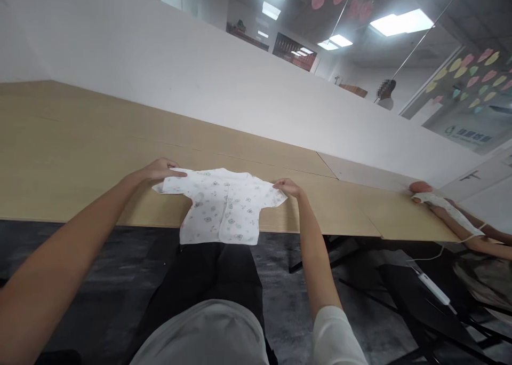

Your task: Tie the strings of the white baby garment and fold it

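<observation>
My left grip (161, 169) and right grip (288, 187) each pinch a sleeve (173, 185) of the shirt (222, 207). Judged step: spreading; next calls for drawing it fully onto the tabletop (84, 146).

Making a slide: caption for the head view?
Left hand and right hand hold a printed white shirt by its sleeves.

White power strip (434, 288) on black chair (400, 285), colourful paper notes (472, 81), ceiling lights (414, 21)
</observation>
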Available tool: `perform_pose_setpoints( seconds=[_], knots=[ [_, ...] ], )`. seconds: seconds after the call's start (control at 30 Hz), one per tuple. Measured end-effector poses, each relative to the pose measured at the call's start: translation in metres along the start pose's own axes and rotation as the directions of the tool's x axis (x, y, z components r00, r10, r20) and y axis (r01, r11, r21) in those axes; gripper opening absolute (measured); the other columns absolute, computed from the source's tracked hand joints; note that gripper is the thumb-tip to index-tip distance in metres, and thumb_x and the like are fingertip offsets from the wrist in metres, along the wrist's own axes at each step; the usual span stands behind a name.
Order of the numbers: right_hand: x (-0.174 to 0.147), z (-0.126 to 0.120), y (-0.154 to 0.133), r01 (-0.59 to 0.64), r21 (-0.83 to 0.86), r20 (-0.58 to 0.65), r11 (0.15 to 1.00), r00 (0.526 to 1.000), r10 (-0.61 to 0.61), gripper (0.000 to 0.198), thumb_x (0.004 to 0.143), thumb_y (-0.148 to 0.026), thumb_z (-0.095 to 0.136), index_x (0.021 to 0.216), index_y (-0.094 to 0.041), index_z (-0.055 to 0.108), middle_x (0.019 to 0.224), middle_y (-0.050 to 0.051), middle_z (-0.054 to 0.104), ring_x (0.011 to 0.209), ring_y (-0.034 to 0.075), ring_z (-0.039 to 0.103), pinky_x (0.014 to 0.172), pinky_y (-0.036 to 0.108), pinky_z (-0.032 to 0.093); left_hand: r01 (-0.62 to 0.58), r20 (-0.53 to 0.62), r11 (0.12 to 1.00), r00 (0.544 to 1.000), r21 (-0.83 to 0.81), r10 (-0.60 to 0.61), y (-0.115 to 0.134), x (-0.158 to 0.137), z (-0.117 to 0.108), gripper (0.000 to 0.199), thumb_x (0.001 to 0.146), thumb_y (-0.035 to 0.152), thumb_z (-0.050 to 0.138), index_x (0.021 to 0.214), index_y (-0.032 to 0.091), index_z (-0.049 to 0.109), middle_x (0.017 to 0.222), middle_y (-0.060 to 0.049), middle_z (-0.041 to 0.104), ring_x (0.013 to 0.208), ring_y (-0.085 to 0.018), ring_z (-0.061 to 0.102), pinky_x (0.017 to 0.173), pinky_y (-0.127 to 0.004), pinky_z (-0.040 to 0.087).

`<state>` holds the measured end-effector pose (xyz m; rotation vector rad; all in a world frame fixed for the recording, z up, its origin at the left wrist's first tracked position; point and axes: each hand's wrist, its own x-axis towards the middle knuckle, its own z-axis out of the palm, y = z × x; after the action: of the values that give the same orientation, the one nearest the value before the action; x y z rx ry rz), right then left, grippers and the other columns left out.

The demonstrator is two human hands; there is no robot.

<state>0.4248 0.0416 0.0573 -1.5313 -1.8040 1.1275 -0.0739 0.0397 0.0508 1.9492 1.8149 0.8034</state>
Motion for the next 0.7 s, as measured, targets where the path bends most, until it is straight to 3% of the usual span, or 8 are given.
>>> perform_pose_setpoints(
  seconds=[0.1,0.23,0.33,0.43,0.53,0.63,0.7],
  knots=[
    [0.006,0.005,0.000,0.061,0.014,-0.190,0.998,0.980,-0.057,0.021,0.079,-0.039,0.067,0.077,-0.018,0.064,0.074,0.002,0.065,0.071,0.015,0.057,0.066,0.025,0.045,0.035,0.078,0.999,0.996,-0.005,-0.034,-0.014,0.011,-0.005,0.061,0.072,0.071,0.065,0.094,0.016,0.077,0.080,-0.005,0.073,0.084,-0.020,0.061,0.072,-0.025,0.045],
    [0.019,0.011,0.007,0.049,-0.259,-0.396,0.965,0.906,-0.152,0.018,0.091,-0.031,0.049,0.088,-0.019,0.063,0.085,0.004,0.068,0.078,0.016,0.060,0.069,0.025,0.044,0.016,0.247,0.999,0.969,0.043,-0.026,-0.038,0.025,-0.006,0.043,0.071,0.054,0.073,0.089,0.015,0.076,0.087,-0.003,0.076,0.081,-0.016,0.060,0.072,-0.023,0.042],
    [0.026,0.013,0.012,-0.103,-0.529,-0.404,0.843,0.903,-0.144,0.025,0.096,-0.028,0.046,0.101,-0.017,0.067,0.097,0.008,0.073,0.087,0.019,0.064,0.075,0.026,0.044,-0.002,0.196,0.987,0.980,0.158,-0.030,-0.046,0.025,0.001,0.034,0.079,0.048,0.067,0.089,0.016,0.076,0.089,-0.003,0.076,0.082,-0.015,0.059,0.074,-0.022,0.041],
    [0.026,0.016,0.014,-0.224,-0.696,-0.378,0.683,0.922,-0.083,0.028,0.101,-0.032,0.048,0.110,-0.017,0.070,0.108,0.012,0.075,0.096,0.021,0.068,0.079,0.027,0.044,0.015,0.080,0.976,0.996,0.218,-0.033,-0.037,0.018,0.017,0.037,0.088,0.045,0.058,0.102,0.014,0.074,0.098,-0.006,0.076,0.086,-0.017,0.061,0.077,-0.024,0.043],
    [0.020,0.016,0.015,-0.271,-0.787,-0.351,0.554,0.936,-0.040,0.038,0.105,-0.038,0.042,0.111,-0.016,0.072,0.112,0.016,0.074,0.099,0.023,0.069,0.081,0.028,0.045,-0.117,0.042,0.951,0.993,0.285,0.109,-0.018,0.010,0.038,0.041,0.093,0.042,0.047,0.106,0.014,0.073,0.112,-0.010,0.074,0.099,-0.022,0.062,0.087,-0.030,0.047],
    [0.010,0.012,0.016,-0.316,-0.839,-0.356,0.442,0.934,-0.008,0.045,0.107,-0.037,0.036,0.112,-0.012,0.073,0.111,0.020,0.074,0.103,0.026,0.069,0.083,0.032,0.046,-0.341,0.147,0.866,0.940,0.365,0.308,-0.003,0.004,0.059,0.043,0.094,0.040,0.041,0.105,0.016,0.074,0.118,-0.015,0.072,0.114,-0.027,0.062,0.102,-0.038,0.046],
    [0.005,0.009,0.016,-0.339,-0.859,-0.371,0.383,0.928,-0.011,0.041,0.106,-0.030,0.038,0.115,-0.010,0.073,0.116,0.022,0.072,0.111,0.028,0.066,0.088,0.034,0.046,-0.413,0.223,0.823,0.909,0.389,0.351,0.001,0.002,0.071,0.045,0.094,0.042,0.039,0.111,0.018,0.074,0.121,-0.016,0.071,0.119,-0.029,0.062,0.107,-0.041,0.044]
  ],
)
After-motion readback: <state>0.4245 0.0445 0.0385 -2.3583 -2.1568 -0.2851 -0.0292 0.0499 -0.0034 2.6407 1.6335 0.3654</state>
